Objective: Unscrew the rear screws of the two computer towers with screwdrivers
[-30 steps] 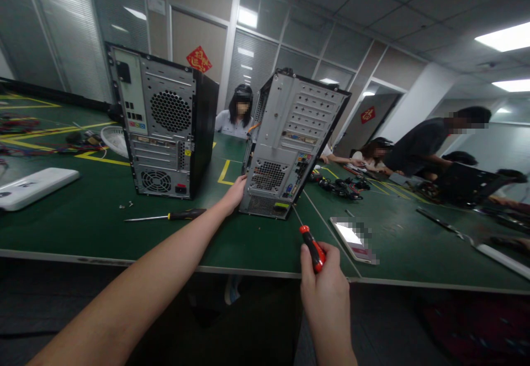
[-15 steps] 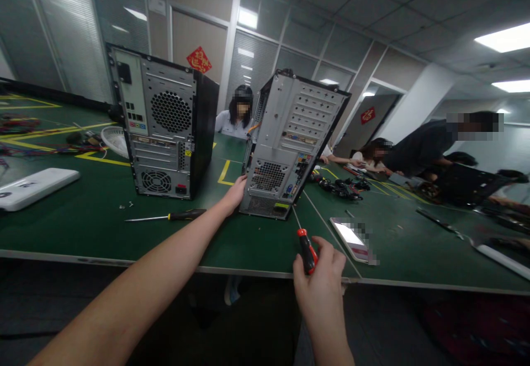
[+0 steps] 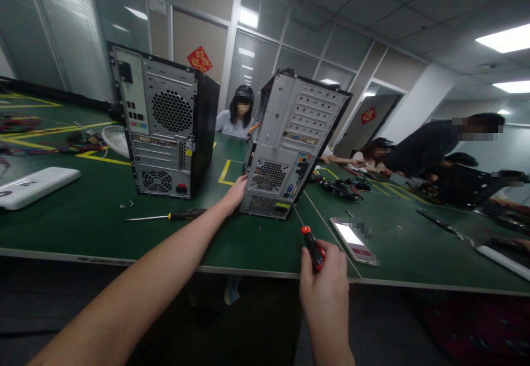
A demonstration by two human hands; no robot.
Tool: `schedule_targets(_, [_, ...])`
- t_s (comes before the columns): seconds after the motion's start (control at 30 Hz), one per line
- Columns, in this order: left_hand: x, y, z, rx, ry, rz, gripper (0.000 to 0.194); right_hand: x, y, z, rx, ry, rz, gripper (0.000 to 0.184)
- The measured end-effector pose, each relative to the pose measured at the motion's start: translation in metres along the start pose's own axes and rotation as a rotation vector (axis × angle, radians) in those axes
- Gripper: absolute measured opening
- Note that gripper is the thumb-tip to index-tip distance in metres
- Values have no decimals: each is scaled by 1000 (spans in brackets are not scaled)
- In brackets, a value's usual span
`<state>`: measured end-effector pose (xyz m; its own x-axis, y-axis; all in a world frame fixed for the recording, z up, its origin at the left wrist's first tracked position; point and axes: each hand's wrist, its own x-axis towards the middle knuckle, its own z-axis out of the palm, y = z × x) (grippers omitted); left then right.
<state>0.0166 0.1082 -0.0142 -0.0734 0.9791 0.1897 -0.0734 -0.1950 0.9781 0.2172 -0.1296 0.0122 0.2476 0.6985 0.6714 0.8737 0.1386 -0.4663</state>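
Note:
A grey metal computer case (image 3: 285, 134) stands on the table with its rear panel toward me. At its lower left edge is my left hand (image 3: 237, 194), gripping the side with the fingertips hidden behind it. My right hand (image 3: 325, 280) is closed around the handle of a red and black screwdriver (image 3: 312, 249). The screwdriver's shaft points up and left to the case's lower right corner; whether its tip touches the metal I cannot tell. Left of my forearm lies a second screwdriver (image 3: 182, 215) with a black and yellow handle.
Another computer case (image 3: 165, 123) stands to the left, with a white basket (image 3: 116, 141) behind it. A white device (image 3: 41, 186) lies at far left. On the right are a phone (image 3: 351, 240) and black cables (image 3: 342, 186). Several people sit or lean around the green table (image 3: 248, 244).
My right hand and the screwdriver have shifted slightly right, and the fingers have closed more tightly around the handle. My left hand and the cases stay in place.

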Motion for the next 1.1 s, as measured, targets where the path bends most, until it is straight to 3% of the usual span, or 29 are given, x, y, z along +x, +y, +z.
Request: schedule_targets(1.1, [2,-3,-1,-6,-12,-13,48,4,-3,-4,81,-79,184,40])
